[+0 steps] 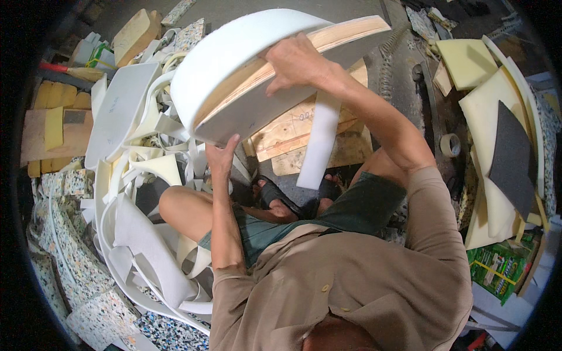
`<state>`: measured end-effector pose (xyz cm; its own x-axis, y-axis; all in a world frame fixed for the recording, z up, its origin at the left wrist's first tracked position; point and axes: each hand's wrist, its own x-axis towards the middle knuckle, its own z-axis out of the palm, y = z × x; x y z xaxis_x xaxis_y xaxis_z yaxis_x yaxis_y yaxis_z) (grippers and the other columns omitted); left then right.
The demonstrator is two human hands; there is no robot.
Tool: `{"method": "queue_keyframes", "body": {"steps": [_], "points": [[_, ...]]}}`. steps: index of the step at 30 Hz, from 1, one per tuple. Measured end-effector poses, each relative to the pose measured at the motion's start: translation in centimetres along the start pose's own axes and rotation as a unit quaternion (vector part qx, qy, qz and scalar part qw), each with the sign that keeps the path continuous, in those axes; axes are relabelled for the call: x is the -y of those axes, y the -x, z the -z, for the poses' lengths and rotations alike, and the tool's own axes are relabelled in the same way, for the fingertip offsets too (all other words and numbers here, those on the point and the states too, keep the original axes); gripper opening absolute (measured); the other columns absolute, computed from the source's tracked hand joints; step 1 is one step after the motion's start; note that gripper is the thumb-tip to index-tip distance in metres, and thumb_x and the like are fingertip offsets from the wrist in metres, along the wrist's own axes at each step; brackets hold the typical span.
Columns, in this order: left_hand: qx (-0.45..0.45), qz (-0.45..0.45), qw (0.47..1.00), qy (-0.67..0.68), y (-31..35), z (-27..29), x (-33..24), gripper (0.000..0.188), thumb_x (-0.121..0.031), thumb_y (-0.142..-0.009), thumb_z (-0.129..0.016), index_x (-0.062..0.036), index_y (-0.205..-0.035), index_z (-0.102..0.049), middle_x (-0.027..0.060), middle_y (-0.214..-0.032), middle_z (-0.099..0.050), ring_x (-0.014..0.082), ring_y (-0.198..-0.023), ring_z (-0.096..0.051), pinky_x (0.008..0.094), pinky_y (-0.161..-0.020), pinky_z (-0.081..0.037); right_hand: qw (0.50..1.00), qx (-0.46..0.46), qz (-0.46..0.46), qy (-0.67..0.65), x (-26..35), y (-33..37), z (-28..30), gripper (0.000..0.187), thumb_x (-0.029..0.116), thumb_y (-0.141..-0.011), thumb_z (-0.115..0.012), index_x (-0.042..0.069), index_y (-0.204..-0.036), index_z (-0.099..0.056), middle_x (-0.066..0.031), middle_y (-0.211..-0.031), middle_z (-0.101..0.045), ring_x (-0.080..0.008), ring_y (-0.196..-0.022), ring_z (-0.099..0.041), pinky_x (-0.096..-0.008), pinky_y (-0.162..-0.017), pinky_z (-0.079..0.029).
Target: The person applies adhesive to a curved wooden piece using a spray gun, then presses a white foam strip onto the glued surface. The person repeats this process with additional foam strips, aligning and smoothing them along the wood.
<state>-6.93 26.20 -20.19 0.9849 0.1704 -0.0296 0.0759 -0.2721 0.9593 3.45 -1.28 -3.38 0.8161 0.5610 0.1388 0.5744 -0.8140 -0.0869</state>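
Observation:
A curved plywood panel (252,108) with a grey face hangs tilted in front of me, white foam (228,44) wrapped round its rounded edge. My right hand (295,63) grips its upper side, fingers over the bare wood edge and thumb against the grey face. At the lower left corner my left hand (222,153) holds the panel, its thumb showing and its other fingers mostly hidden. Below the panel a white foam strip (319,143) dangles; whether it joins the wrapped foam is hidden.
Marked plywood boards (293,126) lie beneath the panel, near my feet. Foam offcuts (146,234) pile up at my left. To the right are yellow foam sheets (486,105), a dark grey foam piece (512,164), a tape roll (450,145) and a green packet (497,269).

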Motion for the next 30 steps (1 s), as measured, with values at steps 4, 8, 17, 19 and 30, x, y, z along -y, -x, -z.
{"method": "queue_keyframes", "body": {"steps": [4,8,17,19,30], "points": [[0.045,0.051,0.997,0.048,-0.7,1.4,0.5,0.068,-0.017,-0.077,-0.085,0.0064,-0.132,-0.051,0.0185,-0.122,-0.065,0.0263,-0.111,-0.062,0.0379,-0.099,-0.047,0.998,0.057,-0.024,0.01,0.9,-0.5,-1.5,0.061,0.045,-0.058,-0.091,0.003,-0.101,-0.075,-0.0123,-0.071,-0.071,-0.029,-0.076,-0.071,-0.0479,-0.079,-0.048],[-0.071,0.041,0.995,0.058,-0.1,2.0,-1.5,0.086,-0.014,-0.076,-0.086,0.0057,-0.145,-0.04,0.0208,-0.136,-0.056,0.0286,-0.121,-0.057,0.0402,-0.104,-0.045,0.999,0.039,-0.021,0.017,2.0,-0.2,-2.6,0.07,0.053,-0.061,-0.089,-0.001,-0.103,-0.073,-0.0155,-0.085,-0.072,-0.0306,-0.089,-0.069,-0.0522,-0.089,-0.048],[-0.156,-0.101,0.982,0.021,0.0,1.4,-5.1,0.102,-0.014,-0.073,-0.088,0.0038,-0.154,-0.029,0.0212,-0.157,-0.037,0.0265,-0.142,-0.038,0.0364,-0.117,-0.031,0.988,0.038,-0.15,-0.003,-7.1,3.4,-1.3,0.081,0.068,-0.092,-0.052,-0.007,-0.12,-0.064,-0.0289,-0.119,-0.064,-0.0407,-0.113,-0.061,-0.0526,-0.102,-0.043],[-0.142,-0.105,0.982,0.061,-0.1,1.4,-5.5,0.102,-0.014,-0.073,-0.088,0.0023,-0.155,-0.029,0.0217,-0.153,-0.043,0.0258,-0.135,-0.047,0.0355,-0.112,-0.038,0.974,-0.073,-0.214,0.005,-11.5,4.4,-0.3,0.059,0.05,-0.101,-0.048,-0.002,-0.122,-0.064,-0.0267,-0.122,-0.064,-0.0428,-0.114,-0.06,-0.0515,-0.098,-0.046],[-0.159,-0.147,0.97,-0.113,0.9,2.8,-9.2,0.096,-0.026,-0.072,-0.089,0.0049,-0.148,-0.039,0.0248,-0.148,-0.047,0.0349,-0.137,-0.045,0.041,-0.115,-0.034,0.938,-0.116,-0.323,-0.049,-13.9,0.8,-2.1,0.059,0.047,-0.093,-0.062,-0.003,-0.124,-0.058,-0.0306,-0.114,-0.066,-0.0455,-0.105,-0.064,-0.0545,-0.09,-0.049]]}}
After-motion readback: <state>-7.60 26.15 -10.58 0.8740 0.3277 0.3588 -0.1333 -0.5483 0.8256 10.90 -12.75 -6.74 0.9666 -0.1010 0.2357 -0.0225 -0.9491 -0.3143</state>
